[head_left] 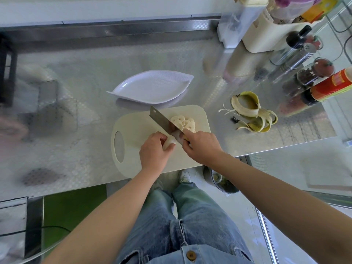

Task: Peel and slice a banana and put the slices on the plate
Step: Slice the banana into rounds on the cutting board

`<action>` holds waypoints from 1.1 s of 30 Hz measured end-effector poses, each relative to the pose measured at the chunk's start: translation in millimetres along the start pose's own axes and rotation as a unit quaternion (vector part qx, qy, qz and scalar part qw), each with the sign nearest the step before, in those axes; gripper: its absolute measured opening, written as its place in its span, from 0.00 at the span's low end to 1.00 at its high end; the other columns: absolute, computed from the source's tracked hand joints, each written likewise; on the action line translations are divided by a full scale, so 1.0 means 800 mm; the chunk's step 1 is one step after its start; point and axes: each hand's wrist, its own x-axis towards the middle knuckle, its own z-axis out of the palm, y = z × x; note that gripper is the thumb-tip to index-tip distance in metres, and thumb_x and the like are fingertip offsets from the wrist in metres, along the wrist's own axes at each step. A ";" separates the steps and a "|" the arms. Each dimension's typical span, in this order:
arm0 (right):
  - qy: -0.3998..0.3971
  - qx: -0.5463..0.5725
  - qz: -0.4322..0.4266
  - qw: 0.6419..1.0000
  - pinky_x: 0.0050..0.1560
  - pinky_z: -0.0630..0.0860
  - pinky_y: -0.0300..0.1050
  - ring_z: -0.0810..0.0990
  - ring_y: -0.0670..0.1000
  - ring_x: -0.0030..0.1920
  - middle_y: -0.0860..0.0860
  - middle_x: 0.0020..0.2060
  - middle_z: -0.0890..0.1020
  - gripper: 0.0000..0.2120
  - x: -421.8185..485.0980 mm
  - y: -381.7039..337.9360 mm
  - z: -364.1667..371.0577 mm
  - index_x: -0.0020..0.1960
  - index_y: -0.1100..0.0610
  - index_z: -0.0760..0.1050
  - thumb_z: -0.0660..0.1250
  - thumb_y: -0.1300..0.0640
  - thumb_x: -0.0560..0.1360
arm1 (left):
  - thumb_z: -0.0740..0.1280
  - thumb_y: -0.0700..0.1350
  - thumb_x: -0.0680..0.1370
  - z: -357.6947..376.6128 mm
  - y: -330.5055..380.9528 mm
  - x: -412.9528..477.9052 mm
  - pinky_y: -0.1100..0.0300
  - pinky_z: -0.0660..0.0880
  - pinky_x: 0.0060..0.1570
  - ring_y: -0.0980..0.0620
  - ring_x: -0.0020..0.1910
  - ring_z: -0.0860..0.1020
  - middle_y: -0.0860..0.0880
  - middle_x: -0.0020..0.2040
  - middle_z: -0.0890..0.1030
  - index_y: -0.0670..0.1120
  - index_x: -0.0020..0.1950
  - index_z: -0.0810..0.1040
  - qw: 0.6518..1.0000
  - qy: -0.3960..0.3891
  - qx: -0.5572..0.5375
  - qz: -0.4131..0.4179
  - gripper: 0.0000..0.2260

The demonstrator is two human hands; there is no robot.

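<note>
Left hand [154,150]: fingers curled round the banana stub [169,144], pinning it on the cutting board [137,124]. Only the stub's pale end shows, at the fingertips.
Right hand [202,147]: closed around the knife [163,120] handle, which is mostly hidden under the palm. The broad blade runs from the hand out toward 11 o'clock, edge down, right against the stub's cut end.
Banana slices [183,122]: overlapping pile of rounds on the board, on the 1 o'clock side of the blade and touching it. Cannot tell the count.
Plate [152,88]: white, leaf-shaped, on the desk [80,141] at 12 o'clock of the board, just beside its far edge.
Banana peel [252,113]: splayed open on the desk at 3 o'clock of the slices, apart from the board, with loose strings beside it.
Board's handle cut-out sits at its 9 o'clock end; the near edge overhangs the desk edge.
Red-labelled bottle [331,86] and a shaker [299,54] stand at 2 o'clock of the peel; a cream container [266,33] is behind them.
</note>
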 end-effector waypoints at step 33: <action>-0.021 0.008 0.012 1.000 0.30 0.65 0.42 0.69 0.52 0.28 0.49 0.28 0.68 0.14 -0.002 -0.002 0.015 0.53 0.58 0.69 0.51 0.49 0.80 | 0.72 0.53 0.72 -0.003 0.003 -0.001 0.59 0.69 0.39 0.51 0.43 0.78 0.52 0.46 0.80 0.49 0.49 0.78 1.000 -0.009 -0.004 -0.008 0.11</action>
